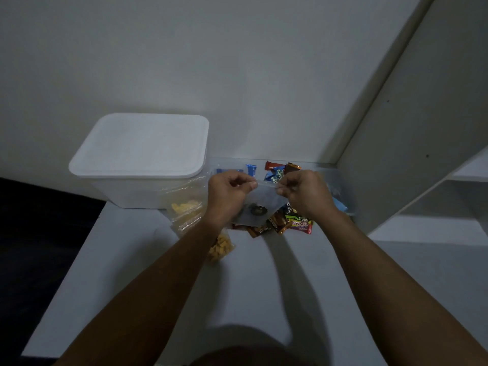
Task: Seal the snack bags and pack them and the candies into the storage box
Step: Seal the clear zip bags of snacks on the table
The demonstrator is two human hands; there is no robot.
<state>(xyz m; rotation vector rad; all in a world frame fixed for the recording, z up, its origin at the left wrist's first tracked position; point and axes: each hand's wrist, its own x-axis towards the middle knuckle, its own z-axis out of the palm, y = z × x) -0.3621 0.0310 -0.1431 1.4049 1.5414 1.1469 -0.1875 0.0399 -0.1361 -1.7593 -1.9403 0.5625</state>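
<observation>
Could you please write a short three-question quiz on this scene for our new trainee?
1. True or false: the lid is on the storage box.
2. What do both hands hold? A) a candy B) a clear bag by its top edge C) the lid
3. Where do the two bags of yellow snacks lie relative to the left hand?

Key
1. True.
2. B: left hand and right hand pinch the clear bag.
3. To its left: one against the box, one nearer the person.
</observation>
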